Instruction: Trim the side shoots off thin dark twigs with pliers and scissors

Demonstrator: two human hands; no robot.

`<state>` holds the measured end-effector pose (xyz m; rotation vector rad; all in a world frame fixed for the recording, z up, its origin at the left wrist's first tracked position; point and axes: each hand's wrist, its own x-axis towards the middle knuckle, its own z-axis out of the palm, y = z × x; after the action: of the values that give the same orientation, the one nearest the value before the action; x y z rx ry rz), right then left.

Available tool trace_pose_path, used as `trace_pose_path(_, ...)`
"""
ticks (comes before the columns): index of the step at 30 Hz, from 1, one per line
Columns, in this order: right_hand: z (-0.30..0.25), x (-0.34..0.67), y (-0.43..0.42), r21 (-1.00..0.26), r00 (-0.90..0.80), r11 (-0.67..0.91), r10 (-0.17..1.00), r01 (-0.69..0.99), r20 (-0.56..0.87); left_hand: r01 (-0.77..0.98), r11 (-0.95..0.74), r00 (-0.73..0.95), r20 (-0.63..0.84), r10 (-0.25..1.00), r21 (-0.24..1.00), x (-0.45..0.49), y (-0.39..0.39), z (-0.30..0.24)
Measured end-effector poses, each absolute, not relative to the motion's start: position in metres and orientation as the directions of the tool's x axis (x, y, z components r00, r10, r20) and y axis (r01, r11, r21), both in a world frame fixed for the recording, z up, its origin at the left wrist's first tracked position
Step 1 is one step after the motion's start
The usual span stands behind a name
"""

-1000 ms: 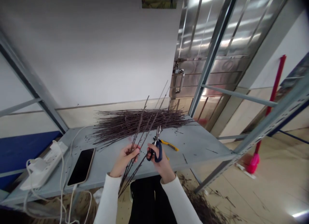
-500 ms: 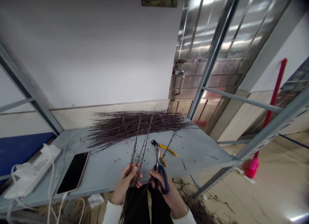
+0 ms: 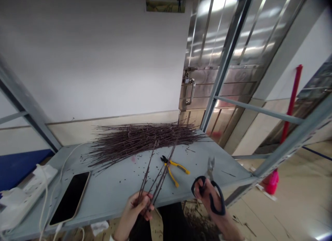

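My left hand [image 3: 138, 206] is closed around several thin brown twigs [image 3: 146, 175], which fan upward over the front edge of the table. My right hand [image 3: 211, 197] grips a pair of scissors [image 3: 220, 199] by its dark blue handles; the short metal blades point up and are a little blurred. The scissors are out to the right, apart from the twigs. Between the hands, farther back, lie yellow-handled cutting pliers [image 3: 178, 167], spread apart and partly crossed by the held twigs. A large heap of twigs [image 3: 140, 139] lies along the back of the table.
On the left of the grey table [image 3: 103, 196] lie a phone [image 3: 70, 196] and a white power strip [image 3: 31, 196] with cables. Metal uprights [image 3: 220, 68] frame the table. Twig scraps [image 3: 197, 216] litter the floor below, and a red-handled broom [image 3: 290, 113] leans at right.
My right hand with the scissors has moved right, away from the twigs. My left hand keeps the twigs, whose tops have spread and tilted right. The view has shifted slightly.
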<state>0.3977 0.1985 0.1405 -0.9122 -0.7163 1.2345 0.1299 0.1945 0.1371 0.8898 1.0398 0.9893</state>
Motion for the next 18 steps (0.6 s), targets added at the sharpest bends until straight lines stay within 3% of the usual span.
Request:
trace_pose_path(4, 0.151, 0.411, 0.215, -0.888, 0.199, 0.103, 0.980, -0.448, 0.014, -0.210, 0.300, 0.180, -0.265, 0.947, 0.930, 0.131, 0.184, 0.141)
trace_pose_path(9, 0.172, 0.398, 0.205, -0.926, 0.268, 0.238, 0.950, -0.293, 0.160, -0.241, 0.290, 0.104, -0.272, 0.957, 0.926, 0.147, 0.173, 0.160)
trace_pose_path(16, 0.211, 0.377, 0.167, -0.929, 0.443, 0.368, 0.829, 0.025, 0.341, -0.231, 0.245, 0.158, -0.213, 0.964, 0.942, 0.161, 0.164, 0.175)
trace_pose_path(18, 0.215, 0.382, 0.168, -0.909, 0.508, 0.416, 0.785, -0.008, 0.355, -0.229, 0.245, 0.164, -0.211, 0.964, 0.942, 0.161, 0.161, 0.179)
